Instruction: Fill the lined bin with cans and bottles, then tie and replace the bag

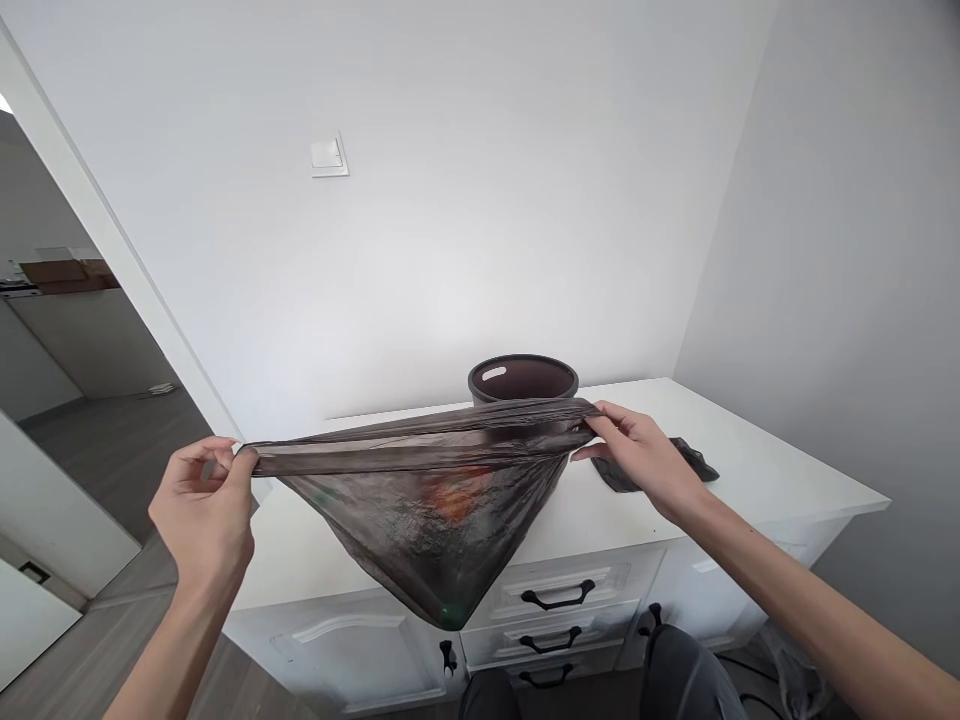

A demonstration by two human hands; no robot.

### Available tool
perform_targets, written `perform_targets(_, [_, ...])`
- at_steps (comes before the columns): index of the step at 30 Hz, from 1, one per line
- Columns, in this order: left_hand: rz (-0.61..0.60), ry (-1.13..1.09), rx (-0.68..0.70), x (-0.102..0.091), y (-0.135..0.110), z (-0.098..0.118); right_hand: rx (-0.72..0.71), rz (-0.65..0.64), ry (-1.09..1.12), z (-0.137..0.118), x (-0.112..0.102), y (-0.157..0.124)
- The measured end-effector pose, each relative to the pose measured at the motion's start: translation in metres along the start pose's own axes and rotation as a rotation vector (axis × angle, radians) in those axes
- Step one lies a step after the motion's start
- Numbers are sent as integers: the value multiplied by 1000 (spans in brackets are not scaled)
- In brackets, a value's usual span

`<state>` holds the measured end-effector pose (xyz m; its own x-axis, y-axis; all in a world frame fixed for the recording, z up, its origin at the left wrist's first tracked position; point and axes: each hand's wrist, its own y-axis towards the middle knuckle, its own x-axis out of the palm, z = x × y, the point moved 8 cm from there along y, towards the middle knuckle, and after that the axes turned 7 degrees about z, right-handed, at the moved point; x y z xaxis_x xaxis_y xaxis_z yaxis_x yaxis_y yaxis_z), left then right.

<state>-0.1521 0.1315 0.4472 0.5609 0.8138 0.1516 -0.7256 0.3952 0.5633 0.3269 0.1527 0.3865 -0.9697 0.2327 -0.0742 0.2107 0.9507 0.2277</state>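
Observation:
A dark, see-through plastic bag [427, 520] hangs stretched between my two hands, its rim pulled into a flat band and its body sagging to a point. My left hand [206, 510] pinches the rim's left end. My right hand [645, 460] pinches the right end. Behind the bag, a dark round bin [523, 379] stands on the white cabinet top [750, 450]. Something orange and green shows faintly through the bag.
A crumpled dark bag [694, 462] lies on the cabinet behind my right hand. The cabinet has drawers with black handles [556, 598]. A light switch [328, 156] is on the white wall. An open doorway [75, 400] is at left. My knees [675, 670] show below.

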Motion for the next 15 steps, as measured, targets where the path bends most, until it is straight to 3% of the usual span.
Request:
perform_targets(6, [-15, 65, -26, -3, -11, 5, -33, -29, 520, 10, 6, 2])
perform_targets(11, [-95, 73, -68, 0, -17, -9, 109, -165, 964, 18, 37, 1])
perform_targets(15, [-133, -30, -131, 1, -16, -24, 165, -278, 1230, 7, 63, -8])
